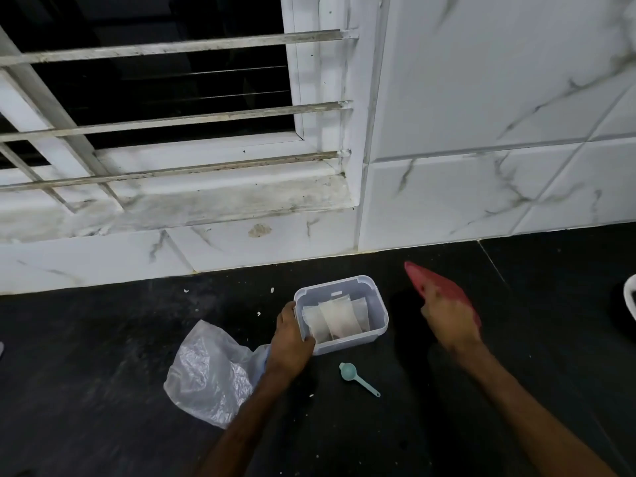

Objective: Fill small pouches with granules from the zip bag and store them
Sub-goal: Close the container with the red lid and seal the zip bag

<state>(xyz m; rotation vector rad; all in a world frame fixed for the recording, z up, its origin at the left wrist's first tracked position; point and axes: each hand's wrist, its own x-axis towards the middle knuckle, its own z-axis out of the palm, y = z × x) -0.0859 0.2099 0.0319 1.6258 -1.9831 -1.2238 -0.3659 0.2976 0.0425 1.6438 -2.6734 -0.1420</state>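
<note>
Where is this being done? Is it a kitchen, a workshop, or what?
Likely a home, perhaps a kitchen counter: a black stone surface meets white marble-look wall tiles under a barred window. A small teal plastic scoop lies on it.

red thing point(434, 284) in right hand point(449, 320) blurred; white object point(631, 300) cut off
</note>
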